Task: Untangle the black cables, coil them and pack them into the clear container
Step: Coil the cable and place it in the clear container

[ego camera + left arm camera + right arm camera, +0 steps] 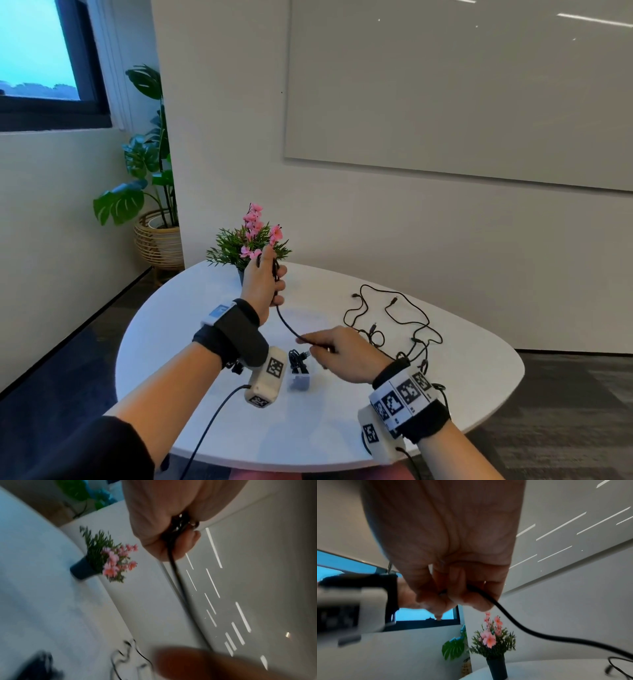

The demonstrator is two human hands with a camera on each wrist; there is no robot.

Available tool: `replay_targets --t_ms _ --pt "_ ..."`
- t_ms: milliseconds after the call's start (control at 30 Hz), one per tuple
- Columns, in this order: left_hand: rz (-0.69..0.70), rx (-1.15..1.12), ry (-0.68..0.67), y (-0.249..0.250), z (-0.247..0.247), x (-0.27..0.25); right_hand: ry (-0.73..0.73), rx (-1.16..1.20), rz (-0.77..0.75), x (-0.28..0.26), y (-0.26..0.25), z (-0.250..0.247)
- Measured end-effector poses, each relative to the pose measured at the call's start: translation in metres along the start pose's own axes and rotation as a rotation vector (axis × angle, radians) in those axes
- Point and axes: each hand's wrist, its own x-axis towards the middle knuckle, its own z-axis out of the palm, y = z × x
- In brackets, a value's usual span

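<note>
My left hand [265,282] is raised over the white table [335,431] and grips loops of a black cable [287,324]; in the left wrist view its fingers [154,534] curl round the bunched loops. The cable hangs in a curve down to my right hand [339,351], which pinches it near its free end; the right wrist view shows the cable [513,622] leaving the fingertips [471,599]. A small clear container [301,381] lies between my wrists with a coiled black cable [297,359] in it. More black cables [394,323] lie tangled on the table to the right.
A potted plant with pink flowers [251,240] stands at the table's far edge, just behind my left hand. A large leafy plant in a basket [154,219] stands on the floor at the left. A whiteboard [462,85] hangs on the wall.
</note>
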Motion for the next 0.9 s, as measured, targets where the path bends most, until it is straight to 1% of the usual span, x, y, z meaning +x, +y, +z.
replay_targets --t_ms 67,100,133,167,200,267,300,367,400,467,533,600,633,667,700,767,833,900 --pt "0.154 0.292 0.015 -0.004 -0.004 0.003 0.119 0.003 -0.034 0.002 -0.003 -0.014" --pt "0.263 0.508 -0.005 -0.007 -0.005 0.003 0.184 0.02 -0.049 0.004 -0.003 -0.021" --pt "0.374 0.73 -0.049 -0.009 -0.005 0.0 0.242 0.031 -0.064 0.006 -0.003 -0.029" --pt "0.445 0.919 -0.123 -0.011 -0.004 -0.003 0.289 0.03 -0.078 0.009 -0.003 -0.035" --pt "0.485 1.06 -0.211 -0.013 -0.003 -0.007 0.329 0.028 -0.088 0.012 -0.001 -0.041" --pt "0.519 1.248 -0.373 -0.015 -0.002 -0.011 0.406 0.045 -0.092 0.016 0.003 -0.053" --pt "0.509 1.325 -0.428 -0.014 -0.003 -0.01 0.449 0.049 -0.081 0.018 0.007 -0.059" --pt "0.443 1.422 -0.491 -0.01 -0.006 -0.009 0.516 0.02 -0.048 0.019 0.018 -0.067" --pt "0.404 1.412 -0.517 -0.007 -0.006 -0.009 0.533 -0.008 -0.035 0.02 0.024 -0.068" --pt "0.344 1.314 -0.56 -0.002 -0.01 -0.008 0.565 -0.066 -0.02 0.021 0.035 -0.063" --pt "0.295 1.105 -0.571 0.002 -0.011 -0.01 0.606 -0.063 0.028 0.023 0.039 -0.056" --pt "0.196 0.747 -0.549 0.005 -0.01 -0.014 0.601 0.02 0.094 0.023 0.038 -0.051" --pt "0.12 0.544 -0.528 0.005 -0.009 -0.016 0.582 0.083 0.124 0.023 0.037 -0.048" --pt "0.053 0.362 -0.504 0.004 -0.007 -0.017 0.57 0.139 0.146 0.024 0.035 -0.044" --pt "0.017 0.208 -0.473 0.003 -0.005 -0.017 0.567 0.174 0.152 0.025 0.034 -0.039" --pt "0.004 -0.04 -0.385 0.001 -0.002 -0.014 0.574 0.212 0.141 0.025 0.031 -0.028" --pt "0.001 -0.229 -0.281 0.006 -0.003 -0.007 0.572 0.273 0.125 0.024 0.031 -0.014" --pt "-0.018 -0.391 -0.167 0.015 -0.007 0.001 0.516 0.289 0.103 0.019 0.033 0.0"
